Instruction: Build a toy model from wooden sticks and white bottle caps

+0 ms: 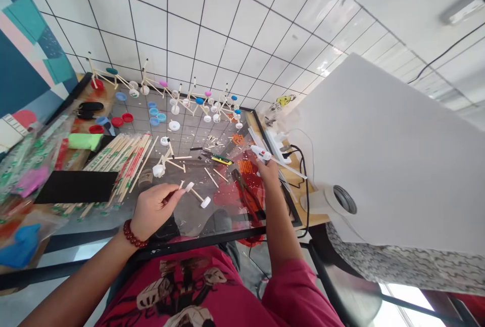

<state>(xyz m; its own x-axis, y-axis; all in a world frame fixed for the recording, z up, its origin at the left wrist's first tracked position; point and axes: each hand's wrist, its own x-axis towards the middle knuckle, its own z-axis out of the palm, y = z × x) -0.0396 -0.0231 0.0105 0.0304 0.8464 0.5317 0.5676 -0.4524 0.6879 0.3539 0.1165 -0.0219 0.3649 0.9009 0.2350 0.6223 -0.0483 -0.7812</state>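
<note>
Magenta T-shirt (223, 286) with beige and black print (185, 286), dark red beaded bracelet (130, 232) on left wrist (139, 222)

Left hand (157, 208), lower left of centre: fingertips at white-disc-ended stick (197, 195). Right hand (269, 171), right of centre: grips white glue gun (260, 152). Yellow-black cutter (221, 159) between, mid-frame. Wrapped chopsticks (123, 160), left. Stick-and-cap models (199, 101) lined up, upper middle.
</note>
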